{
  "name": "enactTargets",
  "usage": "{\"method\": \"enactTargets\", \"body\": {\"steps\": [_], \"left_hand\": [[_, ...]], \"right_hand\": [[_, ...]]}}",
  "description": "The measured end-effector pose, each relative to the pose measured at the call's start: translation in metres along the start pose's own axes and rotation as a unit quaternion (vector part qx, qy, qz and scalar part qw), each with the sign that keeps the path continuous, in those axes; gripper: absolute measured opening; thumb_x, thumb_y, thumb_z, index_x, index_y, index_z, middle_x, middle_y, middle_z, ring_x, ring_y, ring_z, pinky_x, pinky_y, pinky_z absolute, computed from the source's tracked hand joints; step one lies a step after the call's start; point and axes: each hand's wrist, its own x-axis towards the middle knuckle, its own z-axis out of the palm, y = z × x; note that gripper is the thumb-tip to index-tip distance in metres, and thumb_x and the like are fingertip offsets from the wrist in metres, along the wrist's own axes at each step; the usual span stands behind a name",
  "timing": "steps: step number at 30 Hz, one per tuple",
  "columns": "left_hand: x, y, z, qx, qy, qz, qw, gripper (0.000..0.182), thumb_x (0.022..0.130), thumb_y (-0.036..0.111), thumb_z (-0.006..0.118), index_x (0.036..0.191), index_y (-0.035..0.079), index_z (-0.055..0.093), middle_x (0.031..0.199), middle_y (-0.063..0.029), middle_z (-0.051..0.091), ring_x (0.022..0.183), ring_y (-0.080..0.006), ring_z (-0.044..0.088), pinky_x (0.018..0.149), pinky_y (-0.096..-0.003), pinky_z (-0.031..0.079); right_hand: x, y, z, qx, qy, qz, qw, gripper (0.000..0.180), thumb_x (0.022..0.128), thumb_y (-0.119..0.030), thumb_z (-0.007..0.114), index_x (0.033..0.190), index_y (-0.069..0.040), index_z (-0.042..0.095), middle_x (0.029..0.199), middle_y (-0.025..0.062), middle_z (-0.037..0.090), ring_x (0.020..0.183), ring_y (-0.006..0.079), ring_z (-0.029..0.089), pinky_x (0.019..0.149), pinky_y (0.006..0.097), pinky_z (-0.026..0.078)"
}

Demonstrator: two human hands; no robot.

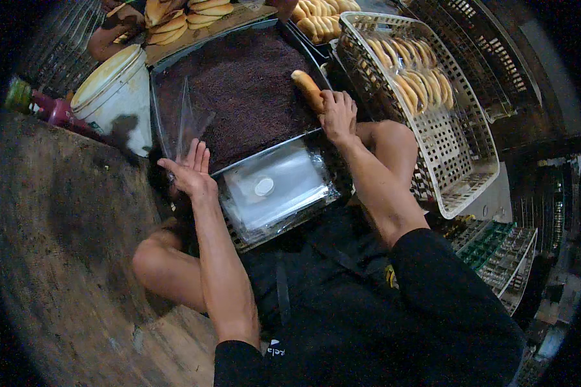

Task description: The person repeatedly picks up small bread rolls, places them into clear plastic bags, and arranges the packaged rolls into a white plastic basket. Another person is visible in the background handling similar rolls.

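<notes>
My right hand [339, 116] grips the lower end of an elongated bread roll [307, 89] with a browned crust. The roll is over the right edge of a large metal tray [266, 158] filled with dark brown granules [237, 92] that look like chocolate sprinkles. At the tray's near left corner, my left hand [191, 171] holds a clear plastic bag [186, 113] that rises above its spread fingers. A stack of clear plastic bags [276, 188], with a round white lid-like disc [264, 186] on top, lies between my knees.
A white plastic crate [457, 159] at right holds bagged bread rolls [411, 72]. More rolls [324, 19] and split rolls [167, 26] lie beyond the tray. Left of it stands a white bucket [121, 106], near another person's arm [109, 41]. Wooden boards [77, 232] extend along the left.
</notes>
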Motion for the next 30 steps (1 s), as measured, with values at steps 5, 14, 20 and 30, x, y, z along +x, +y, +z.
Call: {"method": "enactTargets", "body": {"steps": [5, 14, 20, 30], "left_hand": [[0.001, 0.010, -0.004, 0.058, -0.031, 0.082, 0.994, 0.084, 0.097, 0.065, 0.031, 0.139, -0.008, 0.033, 0.124, -0.0248, 0.061, 0.109, -0.0316, 0.064, 0.088, -0.0374, 0.057], [0.001, 0.022, 0.014, 0.136, -0.020, 0.138, 0.981, 0.056, 0.101, 0.055, 0.036, 0.085, 0.002, 0.044, 0.122, -0.0262, 0.060, 0.104, -0.0303, 0.065, 0.087, -0.0454, 0.058], [-0.003, 0.035, 0.009, 0.191, -0.038, 0.186, 0.963, 0.060, 0.101, 0.053, 0.037, 0.077, 0.000, 0.049, 0.120, -0.0269, 0.061, 0.111, -0.0322, 0.062, 0.089, -0.0486, 0.057], [-0.074, -0.012, 0.046, 0.119, -0.338, 0.023, 0.933, 0.074, 0.097, 0.063, 0.037, 0.150, 0.012, 0.029, 0.139, -0.0177, 0.049, 0.119, -0.0324, 0.057, 0.096, -0.0481, 0.051]], "right_hand": [[0.051, -0.003, -0.034, 0.158, -0.015, 0.019, 0.987, 0.040, 0.081, -0.027, 0.071, 0.119, -0.017, 0.064, 0.094, 0.0132, 0.068, 0.094, 0.0332, 0.063, 0.088, 0.0480, 0.045], [0.096, -0.030, -0.026, 0.030, -0.119, -0.014, 0.992, 0.051, 0.080, -0.036, 0.070, 0.117, -0.007, 0.051, 0.084, 0.0208, 0.070, 0.082, 0.0402, 0.068, 0.080, 0.0478, 0.051], [0.065, 0.024, -0.106, 0.398, -0.083, 0.047, 0.912, 0.061, 0.087, -0.021, 0.071, 0.135, -0.001, 0.041, 0.095, 0.0133, 0.067, 0.086, 0.0165, 0.065, 0.075, 0.0316, 0.053], [0.042, -0.035, -0.155, 0.559, -0.217, 0.072, 0.797, 0.076, 0.082, -0.044, 0.074, 0.130, 0.007, 0.045, 0.103, 0.0201, 0.066, 0.093, 0.0237, 0.065, 0.081, 0.0351, 0.052]]}}
